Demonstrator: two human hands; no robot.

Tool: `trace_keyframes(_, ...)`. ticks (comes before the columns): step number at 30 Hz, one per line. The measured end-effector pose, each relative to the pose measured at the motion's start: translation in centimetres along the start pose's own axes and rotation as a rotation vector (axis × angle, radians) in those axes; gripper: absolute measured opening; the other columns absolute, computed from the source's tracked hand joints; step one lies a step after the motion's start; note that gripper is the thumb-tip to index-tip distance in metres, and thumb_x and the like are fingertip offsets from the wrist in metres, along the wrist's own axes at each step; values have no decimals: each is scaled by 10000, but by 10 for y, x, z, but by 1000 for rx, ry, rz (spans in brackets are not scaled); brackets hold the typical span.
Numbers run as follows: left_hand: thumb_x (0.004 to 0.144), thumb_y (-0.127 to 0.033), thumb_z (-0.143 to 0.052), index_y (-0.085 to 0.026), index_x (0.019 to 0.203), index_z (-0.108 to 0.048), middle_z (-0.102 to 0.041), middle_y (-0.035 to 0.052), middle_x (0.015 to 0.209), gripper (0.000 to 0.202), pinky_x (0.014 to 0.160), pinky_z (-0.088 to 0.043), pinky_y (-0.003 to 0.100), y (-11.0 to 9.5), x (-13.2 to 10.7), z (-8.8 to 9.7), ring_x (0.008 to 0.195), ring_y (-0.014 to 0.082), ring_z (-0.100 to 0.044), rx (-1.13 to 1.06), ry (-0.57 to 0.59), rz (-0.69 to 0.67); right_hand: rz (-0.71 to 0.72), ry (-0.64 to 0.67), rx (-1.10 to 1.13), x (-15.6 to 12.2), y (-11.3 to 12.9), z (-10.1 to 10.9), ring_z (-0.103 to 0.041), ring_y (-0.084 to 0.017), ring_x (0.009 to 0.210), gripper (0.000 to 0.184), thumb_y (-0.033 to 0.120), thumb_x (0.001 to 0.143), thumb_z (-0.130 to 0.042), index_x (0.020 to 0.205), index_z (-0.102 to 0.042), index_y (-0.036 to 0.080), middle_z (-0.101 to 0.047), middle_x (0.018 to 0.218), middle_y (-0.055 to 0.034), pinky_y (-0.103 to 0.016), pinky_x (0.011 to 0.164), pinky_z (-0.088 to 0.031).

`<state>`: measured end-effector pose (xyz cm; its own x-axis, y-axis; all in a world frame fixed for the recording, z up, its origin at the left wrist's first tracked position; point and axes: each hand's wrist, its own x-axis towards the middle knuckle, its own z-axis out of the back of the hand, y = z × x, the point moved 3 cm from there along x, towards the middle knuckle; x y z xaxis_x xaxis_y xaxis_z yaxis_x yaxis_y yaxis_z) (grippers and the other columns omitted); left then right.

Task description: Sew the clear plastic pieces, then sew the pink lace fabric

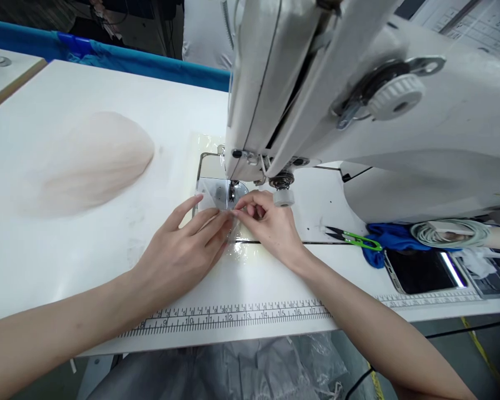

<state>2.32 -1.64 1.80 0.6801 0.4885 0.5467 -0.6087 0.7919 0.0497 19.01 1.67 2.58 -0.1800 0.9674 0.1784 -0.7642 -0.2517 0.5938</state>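
My left hand [183, 253] lies flat on the white sewing table [58, 261], fingers stretched toward the needle plate, pressing a small sheer piece of fabric [211, 204]. My right hand [269, 225] is beside it, fingers curled in a pinch on the same fabric just in front of the presser foot [232, 191]. The white sewing machine [358, 100] fills the upper right and hangs over both hands. The fabric is thin and nearly see-through, so its edges are hard to make out.
A pale pink pile of sheer pieces [87, 161] lies at the left. Green-handled thread snips [354, 239], a blue cloth [389, 239], a phone [425, 270] and a coiled tape [450, 233] sit at the right. A printed ruler [233, 316] runs along the table's front edge.
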Motion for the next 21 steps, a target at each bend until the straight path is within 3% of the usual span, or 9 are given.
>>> trace_keyframes(5,954,-137,-512,-84,1195,-619,-701,109,1172,269,1137,-351,498,4,0,-4,1081,226,-662,-35,-15,7,328,-30,-335,-13,7,7,-555,-159,765,262,114,902,-522,1014,-726,237,-652,746,7,-340,793,-330)
trace_keyframes(9,971,-156,-468,-119,1228,-595,-670,109,1226,290,1191,-266,536,8,1,-7,1128,235,-649,-63,25,25,502,-33,-652,-24,15,8,-537,-187,813,283,117,920,-497,1105,-701,186,-687,796,-18,-375,822,-310)
trace_keyframes(13,995,-209,-420,-203,1238,-584,-657,43,1256,292,1217,-178,576,12,4,-9,1180,219,-621,-139,89,83,523,-1,-750,-25,17,7,-525,-208,855,317,120,921,-466,1164,-669,146,-694,841,-39,-382,787,-318)
trace_keyframes(18,988,-169,-436,-101,1252,-584,-644,119,1264,310,1228,-78,597,16,8,-11,1209,250,-596,-192,107,124,506,-3,-795,-20,15,5,-519,-211,870,335,107,911,-451,1171,-661,130,-686,848,-46,-384,786,-315)
trace_keyframes(21,991,-187,-435,-135,1268,-583,-651,113,1249,319,1203,-101,655,19,10,-14,1181,255,-616,-170,76,93,501,-13,-811,-18,14,4,-515,-206,863,331,98,910,-446,1153,-667,138,-686,857,-48,-380,786,-312)
